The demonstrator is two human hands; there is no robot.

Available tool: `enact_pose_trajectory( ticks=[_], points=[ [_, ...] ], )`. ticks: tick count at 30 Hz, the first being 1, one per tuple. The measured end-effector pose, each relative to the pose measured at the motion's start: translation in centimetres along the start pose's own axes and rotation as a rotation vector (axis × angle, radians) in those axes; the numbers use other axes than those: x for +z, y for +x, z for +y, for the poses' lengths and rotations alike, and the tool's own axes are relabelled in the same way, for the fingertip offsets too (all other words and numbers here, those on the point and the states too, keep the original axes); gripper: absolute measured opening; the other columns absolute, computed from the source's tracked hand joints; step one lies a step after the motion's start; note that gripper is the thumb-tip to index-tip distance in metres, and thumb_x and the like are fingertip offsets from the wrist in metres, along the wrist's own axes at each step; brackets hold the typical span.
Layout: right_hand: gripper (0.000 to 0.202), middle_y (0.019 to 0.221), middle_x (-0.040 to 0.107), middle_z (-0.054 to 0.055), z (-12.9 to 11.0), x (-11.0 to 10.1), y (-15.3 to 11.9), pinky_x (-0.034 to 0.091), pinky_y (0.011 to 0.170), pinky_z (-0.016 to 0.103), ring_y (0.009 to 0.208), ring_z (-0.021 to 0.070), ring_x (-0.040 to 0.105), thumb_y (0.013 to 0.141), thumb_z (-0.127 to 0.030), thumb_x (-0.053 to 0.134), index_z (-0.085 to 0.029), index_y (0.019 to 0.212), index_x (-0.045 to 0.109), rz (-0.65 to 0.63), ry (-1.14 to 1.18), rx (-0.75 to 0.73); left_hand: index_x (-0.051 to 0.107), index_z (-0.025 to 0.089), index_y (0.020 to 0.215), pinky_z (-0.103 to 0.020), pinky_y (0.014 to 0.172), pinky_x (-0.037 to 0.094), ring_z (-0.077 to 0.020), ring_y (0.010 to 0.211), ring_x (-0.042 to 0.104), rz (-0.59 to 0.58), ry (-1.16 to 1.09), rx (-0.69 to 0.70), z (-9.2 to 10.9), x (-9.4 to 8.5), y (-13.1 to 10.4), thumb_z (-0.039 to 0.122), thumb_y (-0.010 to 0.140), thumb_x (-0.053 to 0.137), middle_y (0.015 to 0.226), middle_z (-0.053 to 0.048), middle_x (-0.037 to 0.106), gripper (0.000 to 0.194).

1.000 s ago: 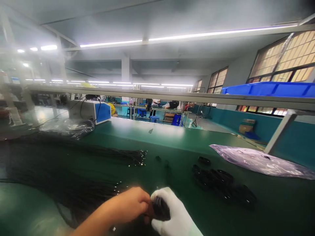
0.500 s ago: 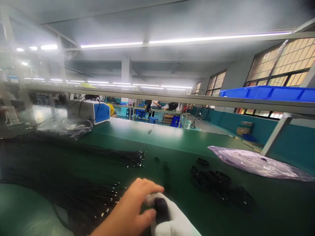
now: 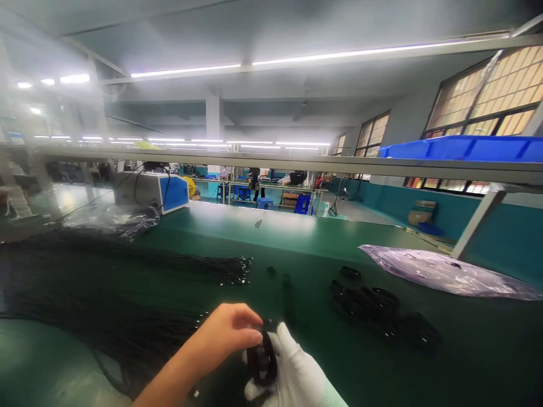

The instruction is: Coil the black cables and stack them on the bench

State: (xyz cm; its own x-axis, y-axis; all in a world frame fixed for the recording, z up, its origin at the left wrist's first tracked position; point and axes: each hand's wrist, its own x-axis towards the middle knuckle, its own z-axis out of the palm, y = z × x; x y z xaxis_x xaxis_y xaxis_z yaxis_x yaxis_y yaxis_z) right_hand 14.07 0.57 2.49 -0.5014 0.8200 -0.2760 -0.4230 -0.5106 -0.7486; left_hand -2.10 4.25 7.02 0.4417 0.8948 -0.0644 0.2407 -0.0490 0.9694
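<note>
In the head view, my bare left hand is at the lower middle, its thumb and fingers closed in a pinch at the upper edge of a black ring-shaped coil. My right hand, in a white glove, grips that coil from the right, fingers curled round its lower part. A small dark piece shows by the left fingertips, too blurred to name. Bundles of thin black cables with small white connector ends lie to the left. Several glossy black coils are heaped to the right on the green table.
A clear plastic bag and a blue-and-white machine stand at the back left. On the right lies a pale plastic bag. A metal rail crosses above the table, carrying a blue tray. A person stands far behind.
Both hands have shifted slightly left. The black coil has turned so its ring opening shows, and my left fingers have moved up to its upper edge.
</note>
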Motion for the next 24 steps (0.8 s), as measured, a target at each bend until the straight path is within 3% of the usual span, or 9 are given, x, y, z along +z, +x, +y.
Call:
enact_pose_trajectory(
  ticks=[3,5,8,13,19,24],
  points=[
    [0.077,0.093,0.054,0.004,-0.3,0.3,-0.4,0.049,0.045,0.026,0.065,0.0189,0.062,0.065,-0.04,0.072,-0.024,0.129,0.033,0.196,-0.398,-0.128,0.066,0.013,0.079,-0.024,0.056,0.038,-0.017,0.066,0.057,0.166,0.157,-0.032,-0.1,0.6,0.7,0.035,0.065,0.069,0.07,-0.002,0.065,0.026],
    [0.074,0.098,0.051,0.007,-0.2,0.1,-0.6,0.049,0.045,0.026,0.067,0.0181,0.061,0.064,-0.037,0.073,-0.023,0.126,0.035,0.152,-0.449,-0.185,0.065,0.015,0.078,-0.023,0.052,0.037,-0.0161,0.063,0.056,0.217,0.182,-0.026,0.0,0.9,0.7,0.04,0.07,0.064,0.071,-0.002,0.065,0.026],
    [0.064,0.106,0.048,0.009,0.0,-0.4,-0.6,0.051,0.05,0.025,0.074,0.0154,0.058,0.068,-0.048,0.07,-0.019,0.118,0.044,-0.003,-0.257,-0.242,0.061,0.017,0.079,-0.021,0.046,0.036,-0.0125,0.054,0.05,0.255,0.085,-0.032,-0.1,1.2,-0.1,0.042,0.078,0.05,0.068,-0.001,0.062,0.028],
    [0.055,0.093,0.058,0.008,-0.1,-0.4,-0.4,0.051,0.059,0.027,0.078,0.0179,0.059,0.067,-0.037,0.074,-0.013,0.111,0.05,-0.109,-0.25,-0.251,0.053,0.016,0.076,-0.02,0.04,0.036,-0.0097,0.047,0.046,0.126,-0.208,-0.098,-1.6,2.7,-1.5,0.036,0.064,0.061,0.058,0.004,0.053,0.024],
    [0.039,0.082,0.063,0.006,-1.0,1.2,-1.4,0.051,0.063,0.03,0.071,0.0184,0.061,0.06,-0.021,0.072,-0.011,0.094,0.055,-0.061,-0.362,-0.167,0.05,0.016,0.072,-0.019,0.042,0.038,-0.0069,0.044,0.045,0.027,-0.418,-0.117,-3.6,3.6,-1.9,0.038,0.066,0.068,0.054,0.004,0.053,0.03],
    [0.051,0.094,0.06,0.008,-1.0,1.0,-1.8,0.05,0.074,0.032,0.086,0.0192,0.06,0.065,-0.033,0.077,-0.013,0.108,0.058,-0.179,-0.218,-0.1,0.048,0.016,0.071,-0.017,0.042,0.034,-0.0074,0.049,0.047,-0.018,-0.515,-0.093,-4.1,3.2,-1.9,0.042,0.065,0.071,0.06,0.003,0.053,0.034]
  ],
)
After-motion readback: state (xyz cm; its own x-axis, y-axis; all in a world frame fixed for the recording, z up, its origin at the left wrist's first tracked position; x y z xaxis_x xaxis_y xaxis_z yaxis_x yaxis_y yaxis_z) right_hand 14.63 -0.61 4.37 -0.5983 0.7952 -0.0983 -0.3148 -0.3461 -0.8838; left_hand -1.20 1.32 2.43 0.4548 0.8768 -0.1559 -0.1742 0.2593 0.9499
